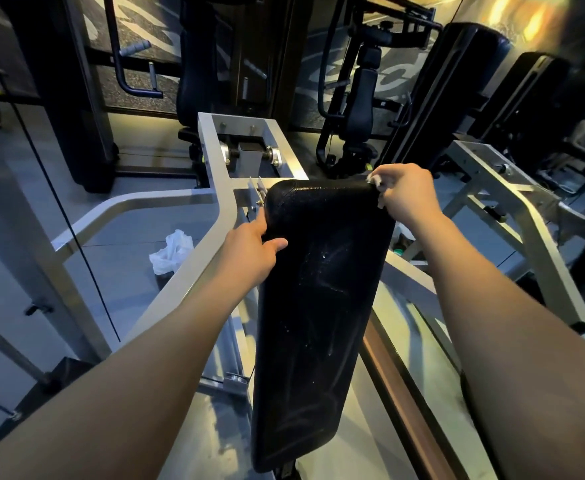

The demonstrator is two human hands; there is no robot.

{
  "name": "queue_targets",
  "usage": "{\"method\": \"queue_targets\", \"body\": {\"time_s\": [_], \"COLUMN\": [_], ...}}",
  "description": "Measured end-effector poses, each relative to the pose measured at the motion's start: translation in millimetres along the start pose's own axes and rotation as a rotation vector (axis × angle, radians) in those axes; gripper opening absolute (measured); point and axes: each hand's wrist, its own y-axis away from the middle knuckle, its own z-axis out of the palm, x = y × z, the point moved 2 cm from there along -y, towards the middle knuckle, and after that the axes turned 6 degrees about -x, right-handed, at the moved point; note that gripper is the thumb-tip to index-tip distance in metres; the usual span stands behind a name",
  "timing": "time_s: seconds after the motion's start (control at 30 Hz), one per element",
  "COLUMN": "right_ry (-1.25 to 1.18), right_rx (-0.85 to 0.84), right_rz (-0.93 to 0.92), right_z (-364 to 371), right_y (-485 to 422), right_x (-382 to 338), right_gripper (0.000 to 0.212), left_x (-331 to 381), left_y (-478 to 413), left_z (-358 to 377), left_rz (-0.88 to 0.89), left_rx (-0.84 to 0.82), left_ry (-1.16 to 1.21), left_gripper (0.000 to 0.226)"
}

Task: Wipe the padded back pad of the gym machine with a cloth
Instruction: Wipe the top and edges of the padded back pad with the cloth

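The long black back pad (pixel 318 306) runs from the bottom centre up to mid-frame, with faint wet smears on its surface. My left hand (pixel 253 249) grips the pad's upper left edge, thumb on the face and fingers behind. My right hand (pixel 407 194) is at the pad's top right corner, holding a small white cloth (pixel 375 180) against it. Most of the cloth is hidden inside the hand.
The pad is mounted on a silver steel frame (pixel 214 202). A white plastic bag (pixel 173 252) lies on the grey floor to the left. A mirror on the right reflects the frame. Dark gym machines (pixel 360 98) stand behind.
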Motion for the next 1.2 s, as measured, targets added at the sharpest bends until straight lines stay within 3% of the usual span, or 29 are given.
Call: {"method": "queue_targets", "body": {"time_s": [0.17,0.43,0.53,0.6,0.67,0.8,1.0,1.13,1.2], "right_ry": [-0.094,-0.18,-0.164,-0.019,0.149,0.148,0.435,0.662,0.702], "right_rx": [0.099,0.036,-0.014,-0.14,-0.212,-0.126,0.05,-0.151,-0.167], "right_rz": [0.112,-0.126,-0.228,-0.309,-0.376,-0.424,-0.665,-0.906,-0.934], "right_z": [12.4,50.6,61.4,67.3,69.6,77.3,101.9,124.0,115.4], "right_y": [-2.1,23.0,31.2,31.6,27.5,22.8,48.5,81.8,78.7], "right_x": [-15.5,-92.6,-119.2,-133.4,-139.4,-128.9,-135.9,-130.6,-131.6], "right_gripper": [0.035,0.035,0.038,0.043,0.042,0.025,0.019,0.027,0.033], "left_x": [-3.4,-3.5,-4.0,-2.4,-6.0,-37.7,-90.3,-86.5,-79.4], "left_y": [-2.6,-2.3,-0.9,1.1,3.0,18.0,45.5,38.7,36.2], "left_z": [0.3,1.1,1.9,2.1,-0.1,-13.1,-32.8,-42.5,-45.0], "left_rz": [-0.025,-0.015,-0.011,-0.03,-0.037,-0.07,-0.204,-0.18,-0.135], "left_rx": [-0.005,0.018,0.015,0.021,-0.01,-0.118,0.061,0.065,0.04], "left_ry": [0.015,0.076,0.029,0.018,0.046,0.114,0.167,0.216,0.228], "left_gripper": [0.074,0.072,0.06,0.042,0.044,0.06,0.04,0.034,0.028]}}
